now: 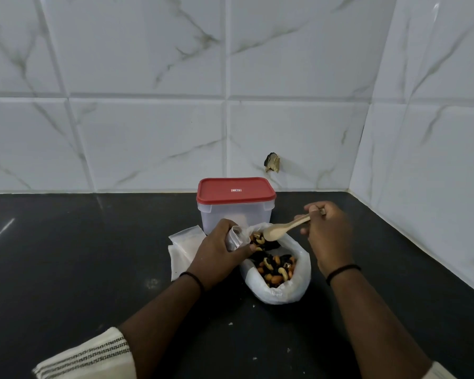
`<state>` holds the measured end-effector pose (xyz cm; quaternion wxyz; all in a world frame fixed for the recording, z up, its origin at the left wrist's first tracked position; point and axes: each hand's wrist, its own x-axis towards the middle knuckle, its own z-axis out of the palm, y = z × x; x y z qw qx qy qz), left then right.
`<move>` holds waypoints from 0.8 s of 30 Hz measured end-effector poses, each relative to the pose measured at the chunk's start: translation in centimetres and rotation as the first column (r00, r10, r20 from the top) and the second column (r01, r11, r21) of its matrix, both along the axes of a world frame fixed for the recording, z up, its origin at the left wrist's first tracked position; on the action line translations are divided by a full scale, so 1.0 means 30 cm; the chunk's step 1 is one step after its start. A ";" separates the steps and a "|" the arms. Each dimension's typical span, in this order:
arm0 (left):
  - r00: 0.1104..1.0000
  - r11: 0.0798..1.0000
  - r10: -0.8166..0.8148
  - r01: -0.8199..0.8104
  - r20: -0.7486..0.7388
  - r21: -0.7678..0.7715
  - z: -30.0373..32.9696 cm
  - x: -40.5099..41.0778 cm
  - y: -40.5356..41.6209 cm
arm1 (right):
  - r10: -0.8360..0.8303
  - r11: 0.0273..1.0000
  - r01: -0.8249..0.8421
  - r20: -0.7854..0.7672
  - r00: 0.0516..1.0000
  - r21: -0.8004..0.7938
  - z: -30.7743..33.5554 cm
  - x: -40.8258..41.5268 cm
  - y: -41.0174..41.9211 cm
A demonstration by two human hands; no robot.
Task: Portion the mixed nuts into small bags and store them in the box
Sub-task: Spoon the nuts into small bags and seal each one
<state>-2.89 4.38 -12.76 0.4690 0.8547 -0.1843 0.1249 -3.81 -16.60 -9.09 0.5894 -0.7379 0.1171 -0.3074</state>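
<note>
A large white plastic bag (298, 285) lies open on the black counter, full of mixed nuts (275, 266). My left hand (219, 250) grips a small clear bag (234, 237) by its mouth, just left of the nuts. My right hand (326, 231) holds a wooden spoon (281, 229) by the handle; its bowl hangs over the far end of the nut bag and looks empty. Behind stands a translucent box (236, 212) with its red lid (236, 191) on.
A small stack of flat clear bags (181, 247) lies left of my left hand, beside the box. The black counter (80, 255) meets tiled walls at the back and on the right. A few crumbs dot the counter near me.
</note>
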 end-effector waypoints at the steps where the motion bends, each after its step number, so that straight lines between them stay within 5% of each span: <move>1: 1.000 1.000 0.002 -0.002 0.000 -0.003 -0.001 0.000 0.001 | -0.033 0.996 0.033 -0.008 0.999 -0.086 -0.007 0.004 -0.007; 9: 1.000 1.000 0.000 0.000 0.000 -0.012 -0.003 0.004 0.003 | -0.096 0.926 0.054 -0.095 0.991 -0.374 -0.031 0.000 -0.022; 14: 1.000 1.000 -0.008 0.008 0.005 -0.003 -0.006 0.007 0.005 | -0.041 0.927 0.005 -0.086 0.995 -0.376 -0.013 -0.008 -0.033; 24: 1.000 1.000 -0.003 0.003 0.008 0.012 -0.004 0.005 0.003 | 0.051 0.971 -0.122 -0.326 0.944 -0.203 -0.043 0.027 -0.040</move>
